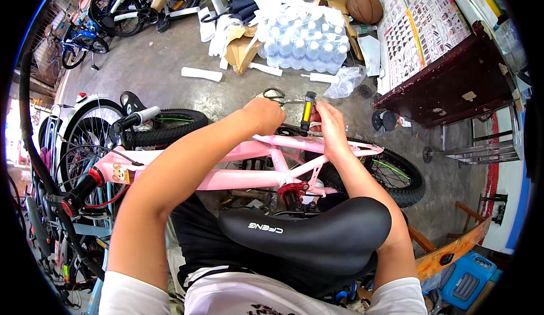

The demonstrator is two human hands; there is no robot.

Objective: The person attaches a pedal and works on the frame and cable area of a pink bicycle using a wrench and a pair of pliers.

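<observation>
My left hand (pixel 265 115) is closed around a pair of scissors with dark handle loops (pixel 274 94); their thin blades point right. Just beyond the tips, a black bicycle pedal with a yellow reflector (pixel 307 113) stands upright in the fingers of my right hand (pixel 330 125). Whether the blades touch the pedal I cannot tell. Both hands are above a pink bicycle frame (pixel 243 180), which lies across in front of me. A black saddle (pixel 311 233) covers part of my lap and right forearm.
Behind the frame lie white foam tubes (pixel 201 74), torn cardboard (pixel 241 51) and a shrink-wrapped pack of bottles (pixel 306 43). A dark red cabinet (pixel 453 82) stands at right, near a basketball (pixel 364 7). Other bicycles (pixel 90 128) crowd the left. A blue case (pixel 467 281) is at lower right.
</observation>
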